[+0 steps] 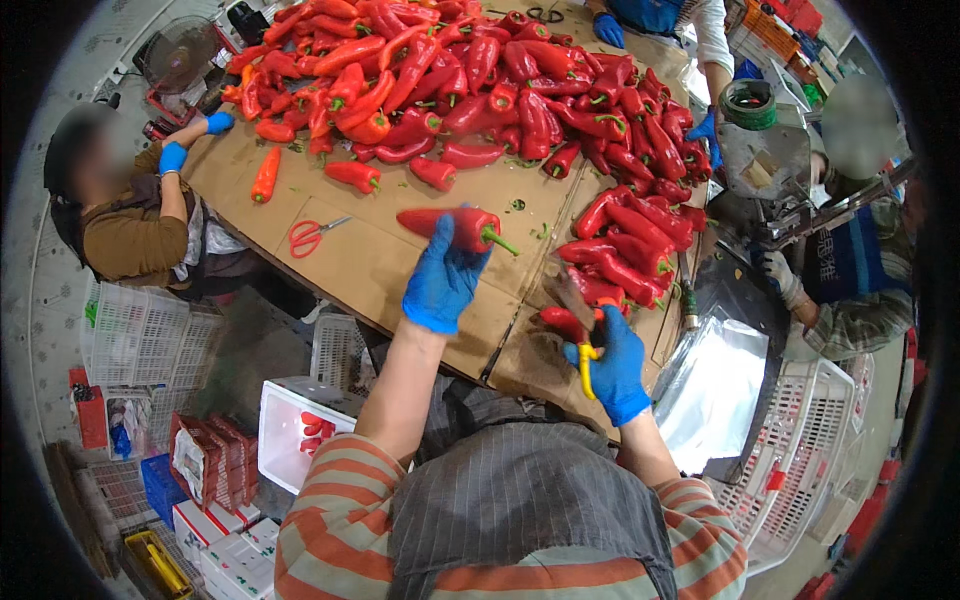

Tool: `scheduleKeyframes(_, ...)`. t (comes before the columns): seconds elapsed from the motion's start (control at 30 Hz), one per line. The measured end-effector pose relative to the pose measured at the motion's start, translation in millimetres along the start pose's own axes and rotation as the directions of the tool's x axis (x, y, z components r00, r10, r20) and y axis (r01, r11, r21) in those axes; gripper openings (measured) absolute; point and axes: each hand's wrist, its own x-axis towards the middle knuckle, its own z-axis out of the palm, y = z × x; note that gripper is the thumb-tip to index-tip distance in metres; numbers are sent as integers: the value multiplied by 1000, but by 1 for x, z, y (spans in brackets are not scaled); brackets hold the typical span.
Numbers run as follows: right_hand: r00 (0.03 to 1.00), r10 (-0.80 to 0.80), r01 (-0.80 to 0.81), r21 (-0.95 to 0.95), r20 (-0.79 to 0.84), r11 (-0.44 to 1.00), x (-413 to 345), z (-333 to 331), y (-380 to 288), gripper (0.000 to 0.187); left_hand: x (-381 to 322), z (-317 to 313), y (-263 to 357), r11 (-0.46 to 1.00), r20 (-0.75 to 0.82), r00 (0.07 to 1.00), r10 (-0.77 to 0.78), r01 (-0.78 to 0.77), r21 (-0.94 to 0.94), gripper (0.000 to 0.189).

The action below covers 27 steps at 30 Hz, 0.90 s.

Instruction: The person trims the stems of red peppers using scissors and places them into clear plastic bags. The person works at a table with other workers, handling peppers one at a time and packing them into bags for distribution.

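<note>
My left hand, in a blue glove, grips a red pepper above the cardboard-covered table. The pepper's green stem points right. In my right hand, also blue-gloved, is a pair of scissors with yellow and orange handles, its blades angled up and left. Just beyond the blades lies a group of red peppers at the table's right side. One more pepper is partly hidden by the scissors. Farther off, a large heap of red peppers covers the far part of the table.
Red-handled scissors and a single pepper lie left. A person sits at the left edge; others stand at the far side and right. Right of the table are a knife and plastic film. A foam box stands below left.
</note>
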Motion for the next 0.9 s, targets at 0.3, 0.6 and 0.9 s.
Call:
scheduleKeyframes(0.3,959,-279,273,-108,-45,956,17,24,-18,70,-46,-6,-21,952,-92,986,-143,111,-285,44)
scheduleKeyframes(0.6,997,-45,24,323,58,946,19,31,-14,46,-49,-7,-19,839,-7,948,318,-278,469,36)
scheduleKeyframes(0.9,992,-92,-5,771,83,637,8,29,-17,47,-62,22,-55,528,209,970,123,-242,814,28)
